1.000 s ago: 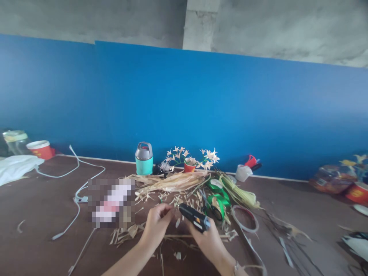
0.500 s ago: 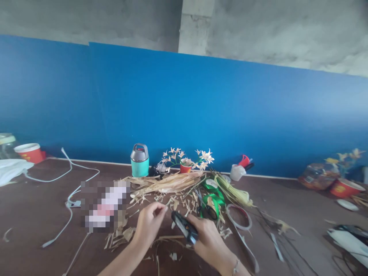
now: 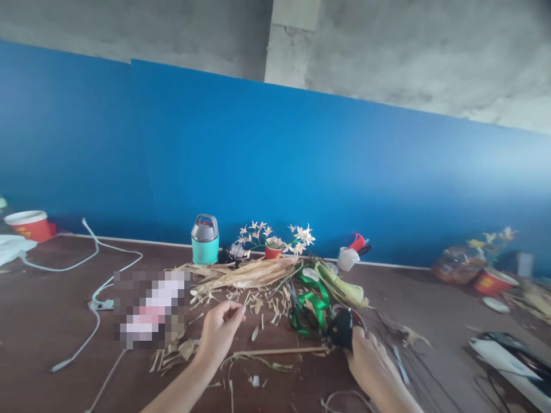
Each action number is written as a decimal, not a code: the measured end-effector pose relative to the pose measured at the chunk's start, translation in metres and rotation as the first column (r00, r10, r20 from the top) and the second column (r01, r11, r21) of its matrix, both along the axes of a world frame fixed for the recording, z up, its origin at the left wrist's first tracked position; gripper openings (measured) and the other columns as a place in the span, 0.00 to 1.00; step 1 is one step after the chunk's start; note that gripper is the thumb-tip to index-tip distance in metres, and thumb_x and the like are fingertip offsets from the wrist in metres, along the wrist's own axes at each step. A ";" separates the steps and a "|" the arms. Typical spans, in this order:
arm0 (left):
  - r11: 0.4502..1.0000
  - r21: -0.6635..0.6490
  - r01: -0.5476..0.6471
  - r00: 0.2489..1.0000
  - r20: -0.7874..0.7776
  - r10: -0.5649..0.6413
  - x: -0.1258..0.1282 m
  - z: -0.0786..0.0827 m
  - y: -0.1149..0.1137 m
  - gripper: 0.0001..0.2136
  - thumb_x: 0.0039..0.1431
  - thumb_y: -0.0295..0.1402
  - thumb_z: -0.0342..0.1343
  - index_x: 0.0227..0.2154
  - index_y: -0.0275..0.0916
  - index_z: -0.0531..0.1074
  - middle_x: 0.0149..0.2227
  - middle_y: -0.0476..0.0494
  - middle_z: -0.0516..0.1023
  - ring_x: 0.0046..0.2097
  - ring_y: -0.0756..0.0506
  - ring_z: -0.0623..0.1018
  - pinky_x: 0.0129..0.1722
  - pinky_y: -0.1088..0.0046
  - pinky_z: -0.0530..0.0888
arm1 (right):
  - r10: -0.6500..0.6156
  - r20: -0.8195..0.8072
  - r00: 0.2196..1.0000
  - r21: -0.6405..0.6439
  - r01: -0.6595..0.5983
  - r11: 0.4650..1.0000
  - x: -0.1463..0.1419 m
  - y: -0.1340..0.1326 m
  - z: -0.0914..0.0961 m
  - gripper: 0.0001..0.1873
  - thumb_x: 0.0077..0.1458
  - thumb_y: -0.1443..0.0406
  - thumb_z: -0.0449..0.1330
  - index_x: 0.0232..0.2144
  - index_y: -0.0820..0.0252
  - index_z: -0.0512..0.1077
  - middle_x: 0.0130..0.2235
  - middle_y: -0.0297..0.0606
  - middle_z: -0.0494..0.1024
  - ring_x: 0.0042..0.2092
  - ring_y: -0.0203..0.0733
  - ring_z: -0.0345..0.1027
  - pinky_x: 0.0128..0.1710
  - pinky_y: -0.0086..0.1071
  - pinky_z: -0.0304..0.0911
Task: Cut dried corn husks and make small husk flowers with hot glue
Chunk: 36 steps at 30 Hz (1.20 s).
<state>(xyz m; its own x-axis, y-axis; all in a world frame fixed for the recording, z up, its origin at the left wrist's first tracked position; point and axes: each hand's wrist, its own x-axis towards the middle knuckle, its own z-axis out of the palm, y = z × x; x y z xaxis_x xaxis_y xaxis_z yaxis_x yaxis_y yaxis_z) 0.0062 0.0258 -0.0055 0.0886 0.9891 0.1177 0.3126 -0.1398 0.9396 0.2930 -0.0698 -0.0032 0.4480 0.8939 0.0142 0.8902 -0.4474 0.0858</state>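
Observation:
My left hand (image 3: 220, 326) is raised over the table with thumb and forefinger pinched. Anything between the fingertips is too small to make out. Out to the right, my right hand (image 3: 371, 353) is closed on a black hand tool (image 3: 341, 328), whose exact kind is unclear. The tool is beside a green ribbon (image 3: 321, 304) and black-handled scissors (image 3: 296, 319), and it partly covers a roll of tape (image 3: 358, 319). Dry husk scraps (image 3: 186, 349) lie around my left hand. A thin straw-coloured stick (image 3: 297, 350) lies between my hands.
Dried husks (image 3: 253, 272) and a pale green stalk bundle (image 3: 344, 287) lie farther back. Behind them stand a teal flask (image 3: 205, 249), small flowers in a red cup (image 3: 273, 250) and a white container (image 3: 346, 259). A white cable (image 3: 97, 332) runs along the left.
My right hand has moved right with the black tool, from near my left hand to beside the ribbon and tape. My left hand stays pinched in nearly the same place.

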 end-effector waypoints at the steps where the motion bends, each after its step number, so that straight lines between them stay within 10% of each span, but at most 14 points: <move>1: 1.000 0.001 -0.003 1.000 0.000 0.003 0.000 0.000 0.000 0.12 0.50 0.42 0.53 0.23 0.38 0.73 0.23 0.46 0.79 0.25 0.45 0.75 0.26 0.74 0.67 | -0.007 0.013 1.000 -0.019 0.007 1.000 0.000 -0.001 0.002 0.12 0.51 0.71 0.52 0.39 0.70 0.68 0.39 0.57 0.73 0.42 0.56 0.69 0.36 0.38 0.59; 7: 1.000 0.020 -0.014 1.000 0.024 0.013 0.001 -0.004 0.002 0.12 0.50 0.41 0.54 0.22 0.38 0.73 0.22 0.47 0.78 0.25 0.45 0.74 0.27 0.74 0.67 | 0.028 0.094 0.995 -0.029 -0.025 0.999 -0.024 0.005 0.040 0.11 0.46 0.68 0.57 0.35 0.67 0.73 0.39 0.56 0.74 0.42 0.60 0.68 0.38 0.45 0.57; 10: 1.000 0.019 -0.019 0.999 0.029 0.019 0.002 -0.007 0.003 0.12 0.50 0.40 0.54 0.20 0.38 0.72 0.20 0.48 0.77 0.24 0.46 0.73 0.26 0.74 0.66 | 0.274 -0.055 0.960 0.119 -0.266 0.957 -0.062 0.025 0.048 0.09 0.51 0.67 0.54 0.32 0.57 0.74 0.39 0.46 0.75 0.42 0.51 0.68 0.42 0.42 0.55; 14: 0.999 0.035 0.002 0.999 0.046 -0.003 0.003 -0.009 0.002 0.11 0.50 0.40 0.53 0.21 0.38 0.73 0.20 0.48 0.76 0.25 0.46 0.73 0.27 0.74 0.66 | 0.538 -0.295 0.790 0.223 -0.491 0.843 -0.117 0.053 0.030 0.07 0.46 0.69 0.57 0.30 0.59 0.74 0.38 0.43 0.74 0.44 0.49 0.66 0.42 0.37 0.56; 23: 1.000 0.010 -0.011 0.999 0.043 0.011 0.005 -0.005 0.001 0.10 0.49 0.38 0.53 0.20 0.38 0.72 0.20 0.47 0.77 0.25 0.45 0.74 0.27 0.73 0.67 | 0.586 -0.422 0.692 0.410 -0.431 0.804 -0.131 0.063 -0.020 0.04 0.43 0.72 0.59 0.25 0.59 0.71 0.34 0.38 0.72 0.41 0.45 0.64 0.42 0.33 0.57; 36: 0.989 0.084 -0.124 0.990 0.085 0.117 -0.002 -0.011 0.007 0.11 0.50 0.41 0.54 0.22 0.38 0.73 0.21 0.47 0.78 0.26 0.45 0.75 0.28 0.73 0.68 | 0.699 -0.493 0.518 0.471 -0.517 0.715 -0.154 0.062 -0.002 0.08 0.49 0.68 0.57 0.32 0.55 0.75 0.38 0.39 0.73 0.43 0.45 0.64 0.45 0.35 0.56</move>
